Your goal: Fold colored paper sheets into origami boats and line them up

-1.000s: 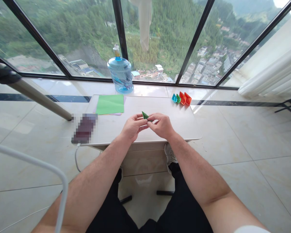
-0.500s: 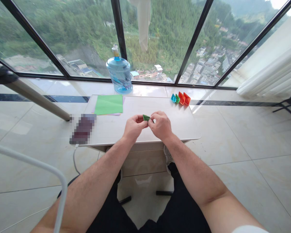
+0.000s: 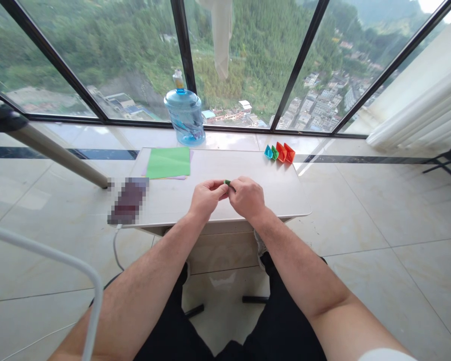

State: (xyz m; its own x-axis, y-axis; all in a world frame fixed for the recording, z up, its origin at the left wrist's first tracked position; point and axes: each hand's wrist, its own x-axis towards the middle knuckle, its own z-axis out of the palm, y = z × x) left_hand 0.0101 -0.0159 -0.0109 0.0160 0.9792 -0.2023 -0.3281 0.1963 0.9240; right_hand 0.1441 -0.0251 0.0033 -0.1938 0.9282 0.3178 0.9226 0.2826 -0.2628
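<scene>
A small piece of folded green paper (image 3: 227, 182) is pinched between my two hands, above the front middle of the white table (image 3: 244, 165). My left hand (image 3: 206, 196) grips its left side with thumb and fingers. From the other side my right hand (image 3: 247, 196) has its fingers closed on it, and they cover most of the paper. At the table's back right stand several folded paper boats: a blue one (image 3: 268, 152), a green one (image 3: 274, 153) and orange-red ones (image 3: 285, 153). Flat at the back left lies a stack of green paper sheets (image 3: 169, 163).
A blurred-out dark device (image 3: 128, 200) with a white cable (image 3: 116, 245) lies at the table's left edge. Behind the table a blue water jug (image 3: 185, 118) stands by the window. A slanting pole (image 3: 60, 150) and a white curved tube (image 3: 75, 258) are on the left.
The green paper has turned in my fingers, and less of it shows now. My right fingers have closed further over it. The boats and sheets have stayed put.
</scene>
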